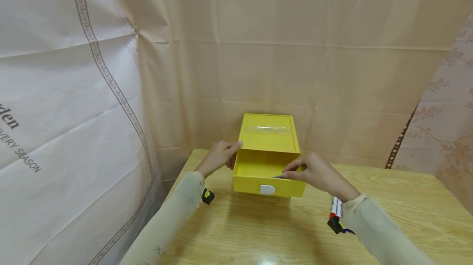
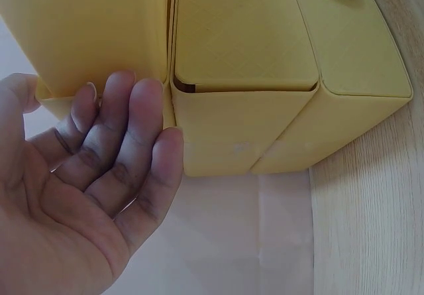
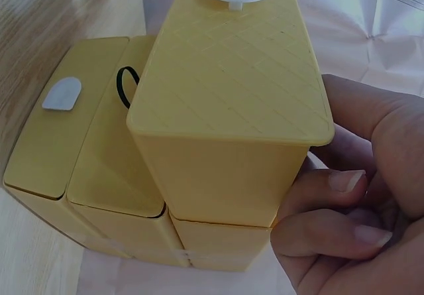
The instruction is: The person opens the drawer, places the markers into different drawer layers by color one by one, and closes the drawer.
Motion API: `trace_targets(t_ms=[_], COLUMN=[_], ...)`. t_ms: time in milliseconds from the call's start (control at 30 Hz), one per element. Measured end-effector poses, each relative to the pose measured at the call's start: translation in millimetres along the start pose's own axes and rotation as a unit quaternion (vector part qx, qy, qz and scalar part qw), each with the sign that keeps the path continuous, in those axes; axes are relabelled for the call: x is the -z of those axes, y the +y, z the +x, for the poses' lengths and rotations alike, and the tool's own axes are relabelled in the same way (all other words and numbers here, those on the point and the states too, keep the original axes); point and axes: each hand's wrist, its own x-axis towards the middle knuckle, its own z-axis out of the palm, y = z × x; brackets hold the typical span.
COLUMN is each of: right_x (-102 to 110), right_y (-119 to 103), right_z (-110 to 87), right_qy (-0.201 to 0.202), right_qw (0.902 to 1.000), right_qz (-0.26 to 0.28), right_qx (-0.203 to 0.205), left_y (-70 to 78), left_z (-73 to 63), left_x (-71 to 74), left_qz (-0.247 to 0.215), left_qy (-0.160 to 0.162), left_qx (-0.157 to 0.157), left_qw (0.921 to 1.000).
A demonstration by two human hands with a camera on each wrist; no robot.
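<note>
A yellow drawer cabinet (image 1: pixel 269 142) stands on the table with its top drawer (image 1: pixel 244 183) pulled out, a white tab (image 1: pixel 267 189) on that drawer's front. My left hand (image 1: pixel 221 156) holds the cabinet's left side near the front, thumb at the top edge; in the left wrist view, the other fingers (image 2: pixel 142 109) curve beside the yellow wall. At the drawer's right front corner, my right hand (image 1: pixel 314 172) pinches a small, thin dark piece (image 1: pixel 278 177) just over the front rim. Curled fingers (image 3: pixel 331 235) hide this piece in the right wrist view.
Lower drawers show in the right wrist view, one with a white tab (image 3: pixel 63 94), another with a black loop (image 3: pixel 126 83). Clear tape (image 1: pixel 267 129) crosses the cabinet top. A white-and-red tube (image 1: pixel 335 207) lies by my right wrist. Cloth (image 1: pixel 266 51) hangs behind the wooden table (image 1: pixel 236 232).
</note>
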Motion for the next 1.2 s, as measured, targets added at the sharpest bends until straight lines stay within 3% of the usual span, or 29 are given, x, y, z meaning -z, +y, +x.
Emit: trace_targets(t_ms=[333,533,733,1200], right_x=[6,14,25,30], right_y=[1,6,18,65], right_z=[-6.4,-16.6,-29.7,-58.4], right_qy=[0.015,0.060,0.094,0.104], right_qw=[0.9993,0.9961,0.9916,0.9871], right_qz=[0.026,0.035,0.022,-0.007], right_qx=[-0.024,-0.054,-0.086,-0.121], left_y=[-1.6,-1.1,-0.4,0.2], left_z=[2.1,1.5,0.6,0.1], left_x=[0.5,0.8,1.1,2.5], left_qz=[0.002,0.006,0.012,0.005], left_qy=[-0.004,-0.005,-0.007,-0.010], left_qx=[0.000,0.001,0.002,0.005], left_qw=[1.0000,1.0000,0.9999,0.9999])
